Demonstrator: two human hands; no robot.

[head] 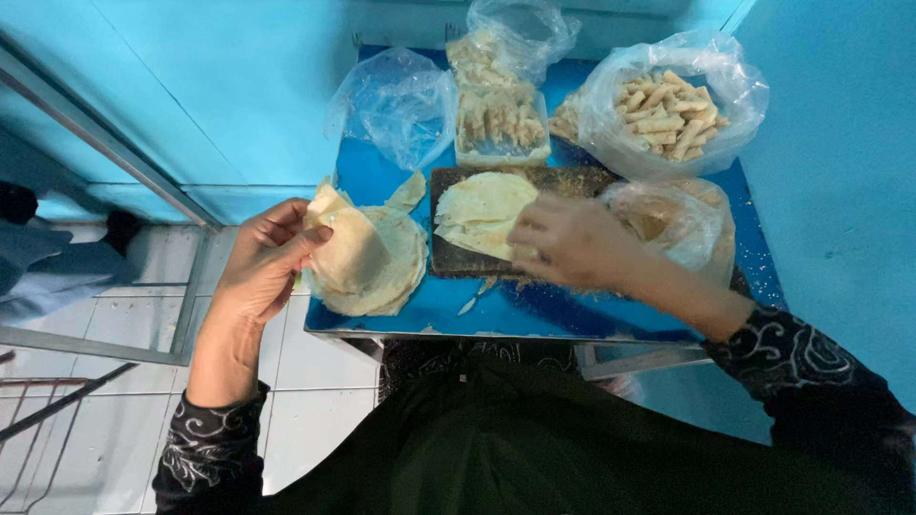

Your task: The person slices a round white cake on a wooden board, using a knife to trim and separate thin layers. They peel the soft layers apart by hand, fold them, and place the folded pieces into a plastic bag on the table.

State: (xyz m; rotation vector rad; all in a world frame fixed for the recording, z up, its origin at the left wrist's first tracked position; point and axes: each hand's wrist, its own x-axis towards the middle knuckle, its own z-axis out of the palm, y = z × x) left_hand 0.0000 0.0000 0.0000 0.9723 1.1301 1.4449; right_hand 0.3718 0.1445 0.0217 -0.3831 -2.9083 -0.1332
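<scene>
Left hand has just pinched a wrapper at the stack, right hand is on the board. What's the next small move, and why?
Probably peel that wrapper free: the left hand pinches the top sheet's edge on the round wrapper stack without lifting it clear. The right hand rests on the wrappers lying on the dark board, so laying the sheet there seems natural.
</scene>
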